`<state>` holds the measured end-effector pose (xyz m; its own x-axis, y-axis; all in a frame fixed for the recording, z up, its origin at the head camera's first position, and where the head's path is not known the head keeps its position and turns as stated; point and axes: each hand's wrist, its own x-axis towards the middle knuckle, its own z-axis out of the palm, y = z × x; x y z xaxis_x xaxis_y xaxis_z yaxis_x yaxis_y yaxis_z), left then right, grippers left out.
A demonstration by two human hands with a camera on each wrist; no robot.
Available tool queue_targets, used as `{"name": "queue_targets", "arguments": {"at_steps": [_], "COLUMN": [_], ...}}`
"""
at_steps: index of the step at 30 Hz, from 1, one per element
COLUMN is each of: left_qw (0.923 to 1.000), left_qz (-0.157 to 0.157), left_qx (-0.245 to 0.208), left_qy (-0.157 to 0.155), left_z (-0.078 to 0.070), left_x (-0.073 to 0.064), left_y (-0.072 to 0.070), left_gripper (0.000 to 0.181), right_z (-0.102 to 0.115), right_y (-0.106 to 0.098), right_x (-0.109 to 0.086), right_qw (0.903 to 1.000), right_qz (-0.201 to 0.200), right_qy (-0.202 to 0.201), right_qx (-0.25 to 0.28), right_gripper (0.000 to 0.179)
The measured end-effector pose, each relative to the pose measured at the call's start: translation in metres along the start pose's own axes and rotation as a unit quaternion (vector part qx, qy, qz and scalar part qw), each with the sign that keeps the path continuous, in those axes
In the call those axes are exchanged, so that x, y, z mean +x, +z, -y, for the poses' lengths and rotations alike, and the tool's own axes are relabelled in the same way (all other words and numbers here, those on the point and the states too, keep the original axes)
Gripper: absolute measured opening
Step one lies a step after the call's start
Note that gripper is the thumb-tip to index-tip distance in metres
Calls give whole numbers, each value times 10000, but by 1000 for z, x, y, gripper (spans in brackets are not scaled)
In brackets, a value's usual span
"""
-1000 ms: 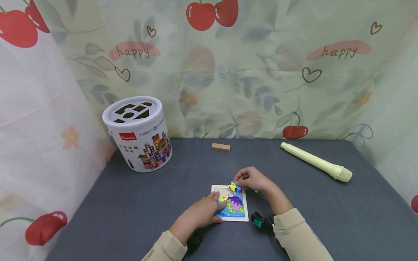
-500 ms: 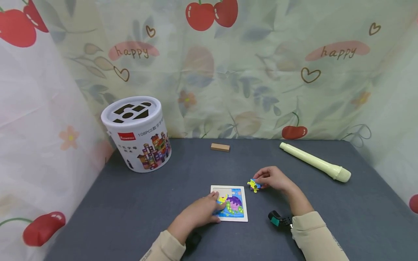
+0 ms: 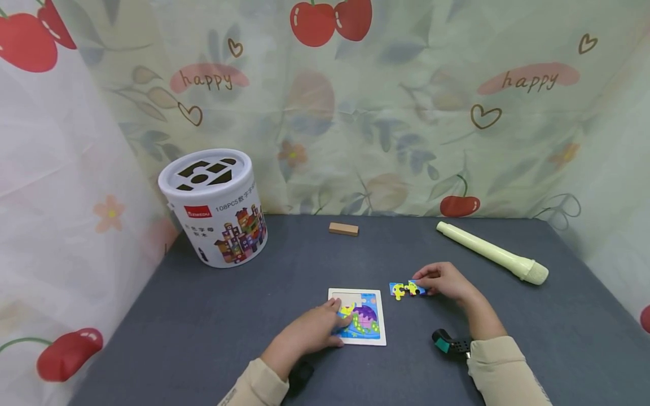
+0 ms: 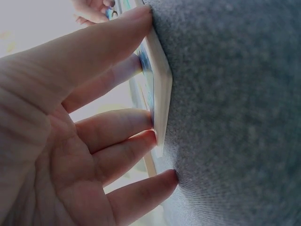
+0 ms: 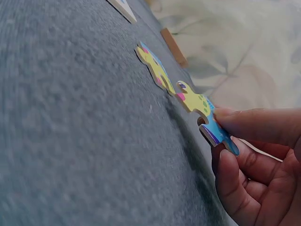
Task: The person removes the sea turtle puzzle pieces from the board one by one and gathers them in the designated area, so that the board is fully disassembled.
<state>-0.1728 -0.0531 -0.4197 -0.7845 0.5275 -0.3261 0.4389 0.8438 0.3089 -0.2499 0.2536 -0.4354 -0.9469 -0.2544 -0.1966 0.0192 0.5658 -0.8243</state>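
My left hand (image 3: 316, 330) rests on the left side of a white-framed jigsaw puzzle (image 3: 382, 327), its fairly straight fingers touching the frame and the picture. Part of the picture is hidden under the fingers; the upper left of the tray shows bare backing. In the left wrist view the thumb lies over the frame's edge (image 4: 163, 89). To the right of the puzzle, my right hand (image 3: 447, 280) pinches a blue and yellow puzzle piece (image 5: 211, 127) between thumb and fingers, tilted above the table. A second puzzle piece (image 3: 398, 290) lies on the table just left of it.
A small wooden block (image 3: 343, 229) lies at the back of the dark table. A pale yellow toy microphone (image 3: 490, 251) lies back right. A white lidded bucket (image 3: 215, 211) stands back left. Printed curtains enclose the table at the back and sides.
My right hand has moved right, away from the puzzle, with a piece pinched. Two pieces now show apart, one left on the table. My left hand has stayed on the frame.
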Motion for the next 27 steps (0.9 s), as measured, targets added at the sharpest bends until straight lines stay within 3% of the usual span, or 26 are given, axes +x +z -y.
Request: {"name": "queue_targets", "arguments": {"at_steps": [5,12,19,27], "left_qw": [10000,9999,9999,10000], "left_qz": [13,7,34,26], "left_qx": [-71,-118,-153,-92], "left_qy": [-32,-38,-45,-26], "left_z": [0,1,3,3], "left_x": [0,0,1,2], "left_y": [0,1,2,3], "left_gripper": [52,51,52,52], "right_z": [-4,-8,-7,-11], "right_y": [-3,-3,3,4], "right_x": [-1,-2,0,0], "right_qw": [9999,9993,9985,9974], "right_qz": [-93,-61,-344,-402], "right_qy": [57,-358,-188,-204], "right_qx": [-73,-25,-373,-559], "right_gripper": [24,19,20,17]}}
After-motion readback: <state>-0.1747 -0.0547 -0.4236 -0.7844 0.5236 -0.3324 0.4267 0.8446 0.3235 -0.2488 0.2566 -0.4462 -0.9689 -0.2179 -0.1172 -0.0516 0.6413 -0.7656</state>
